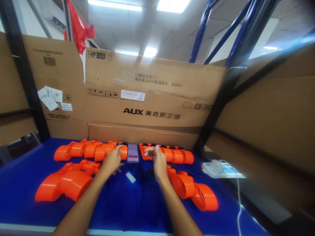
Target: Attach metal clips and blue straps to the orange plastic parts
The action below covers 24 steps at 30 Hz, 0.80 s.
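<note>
My left hand [113,161] is over the blue table, left of a phone [133,154], its fingers apart and nothing visible in them. It overlaps the back row of orange curved plastic pieces [77,149]. On the phone's other side hovers my right hand [159,161], fingers loosely bent and apart, in front of more orange pieces [177,156]. By its fingers is a blurred dark patch that I cannot make out. A small pale rectangular strip [130,177] lies on the table between the hands.
Larger orange pieces lie at front left [73,180] and front right [204,196]. A white power strip [222,169] with a plug and cable [238,203] is at the right edge. Behind the table stands a cardboard wall [152,131], between dark posts.
</note>
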### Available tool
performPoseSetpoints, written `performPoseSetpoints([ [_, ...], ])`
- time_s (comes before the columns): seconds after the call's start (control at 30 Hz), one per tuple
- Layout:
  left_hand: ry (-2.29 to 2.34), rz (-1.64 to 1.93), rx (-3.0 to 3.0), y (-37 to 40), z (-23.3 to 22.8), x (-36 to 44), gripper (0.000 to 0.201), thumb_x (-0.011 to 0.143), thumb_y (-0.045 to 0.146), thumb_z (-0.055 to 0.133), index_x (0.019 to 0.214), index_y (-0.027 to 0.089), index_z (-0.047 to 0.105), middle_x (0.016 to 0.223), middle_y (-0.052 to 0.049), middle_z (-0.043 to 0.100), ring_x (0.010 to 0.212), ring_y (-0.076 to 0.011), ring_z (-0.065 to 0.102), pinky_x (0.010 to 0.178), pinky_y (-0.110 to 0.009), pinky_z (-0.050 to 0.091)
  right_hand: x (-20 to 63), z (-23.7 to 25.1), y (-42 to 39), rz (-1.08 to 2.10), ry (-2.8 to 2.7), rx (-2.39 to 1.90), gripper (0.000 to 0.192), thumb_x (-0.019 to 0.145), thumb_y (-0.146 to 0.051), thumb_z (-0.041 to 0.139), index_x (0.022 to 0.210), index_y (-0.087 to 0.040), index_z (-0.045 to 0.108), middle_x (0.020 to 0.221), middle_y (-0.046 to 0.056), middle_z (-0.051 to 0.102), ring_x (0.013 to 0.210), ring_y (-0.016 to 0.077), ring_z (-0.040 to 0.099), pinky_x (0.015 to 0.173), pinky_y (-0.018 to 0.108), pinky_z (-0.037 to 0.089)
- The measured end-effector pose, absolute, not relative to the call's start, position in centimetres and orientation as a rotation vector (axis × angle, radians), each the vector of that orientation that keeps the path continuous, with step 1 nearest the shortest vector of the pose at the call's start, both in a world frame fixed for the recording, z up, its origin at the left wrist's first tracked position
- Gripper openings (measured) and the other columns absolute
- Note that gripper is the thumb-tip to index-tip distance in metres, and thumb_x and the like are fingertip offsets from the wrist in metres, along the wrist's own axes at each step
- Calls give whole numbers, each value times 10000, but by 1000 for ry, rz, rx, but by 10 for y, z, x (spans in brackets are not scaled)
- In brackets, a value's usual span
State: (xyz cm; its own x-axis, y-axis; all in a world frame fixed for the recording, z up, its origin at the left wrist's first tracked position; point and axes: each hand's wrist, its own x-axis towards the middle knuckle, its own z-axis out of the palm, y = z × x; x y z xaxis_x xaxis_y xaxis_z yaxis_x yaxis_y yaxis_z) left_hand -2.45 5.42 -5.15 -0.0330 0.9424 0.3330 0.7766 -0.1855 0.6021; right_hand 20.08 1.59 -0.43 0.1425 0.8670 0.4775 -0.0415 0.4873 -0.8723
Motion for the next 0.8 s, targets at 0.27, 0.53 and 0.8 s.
performPoseSetpoints([
  [0.27, 2054, 1179, 2163, 42, -38, -22, 479, 939, 213, 449, 1417, 213, 478, 1270, -134, 633, 1155, -277, 594, 949, -384, 466, 201, -4, 16, 774, -1262, -844, 640, 908, -713, 398, 738, -194, 730, 784, 85, 742, 760, 228, 666, 664, 324, 463],
  [0.53, 2404, 980, 2318, 42, -46, -35, 716, 813, 91, 510, 1510, 133, 351, 1504, -211, 437, 1340, -367, 403, 1069, -517, 322, 201, -1, 14, 750, -1264, -866, 583, 902, -682, 453, 747, -196, 734, 750, 70, 736, 739, 226, 655, 629, 313, 444],
  [0.8, 2444, 747, 2378, 45, -53, -36, 757, 714, 92, 643, 1441, 148, 441, 1338, -204, 544, 1248, -367, 454, 1076, -515, 293, 203, -1, 17, 728, -1263, -866, 563, 899, -675, 463, 778, -201, 741, 748, 72, 738, 761, 244, 663, 627, 330, 449],
])
